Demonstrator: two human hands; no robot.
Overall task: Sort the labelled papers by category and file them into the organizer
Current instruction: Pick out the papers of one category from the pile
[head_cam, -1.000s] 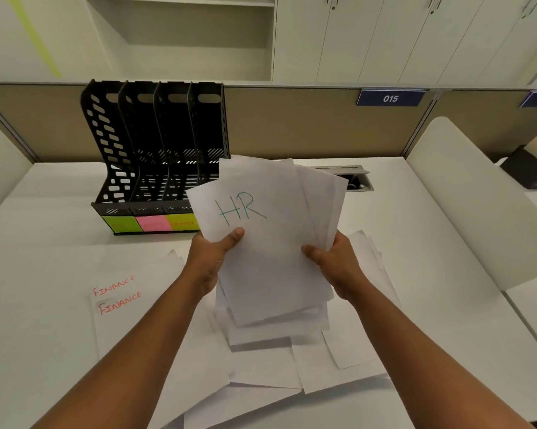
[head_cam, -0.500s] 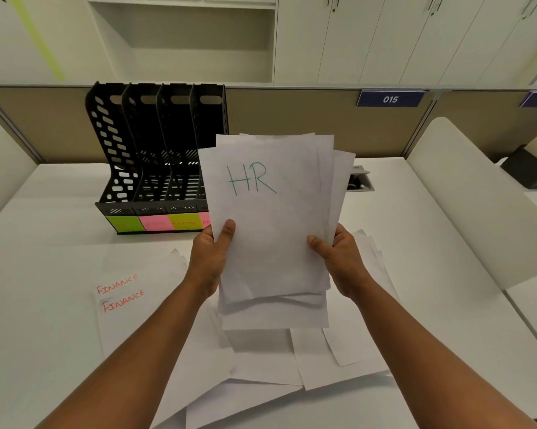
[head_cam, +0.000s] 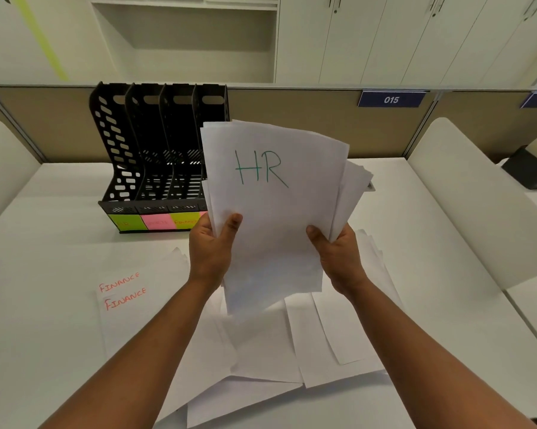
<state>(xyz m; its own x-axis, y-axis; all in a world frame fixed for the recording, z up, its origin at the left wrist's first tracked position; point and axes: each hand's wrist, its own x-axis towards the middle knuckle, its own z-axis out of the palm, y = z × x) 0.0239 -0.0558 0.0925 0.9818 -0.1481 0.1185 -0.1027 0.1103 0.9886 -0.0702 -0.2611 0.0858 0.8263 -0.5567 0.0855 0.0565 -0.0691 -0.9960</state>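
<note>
A stack of white papers [head_cam: 276, 212] stands nearly upright in front of me, its top sheet marked "HR" in green. My left hand [head_cam: 211, 252] grips the stack's lower left edge and my right hand [head_cam: 338, 258] grips its lower right edge. The black organizer [head_cam: 155, 150] with several slots stands at the back left of the desk; green, pink and yellow labels run along its base. Its rightmost slot is partly hidden behind the stack. Two sheets marked "FINANCE" [head_cam: 121, 292] in orange lie on the desk to the left. Loose white sheets [head_cam: 292, 345] lie spread under my hands.
A beige partition [head_cam: 307, 125] with a blue "015" plate [head_cam: 391, 100] closes the desk's far side. White curved dividers [head_cam: 477, 196] flank the desk left and right. A black box [head_cam: 530, 171] stands on the neighbouring desk at right. White cabinets fill the wall behind.
Both hands have lifted the HR stack higher and squared it upright, away from the loose sheets. The sheets fan out less at the bottom edge than before.
</note>
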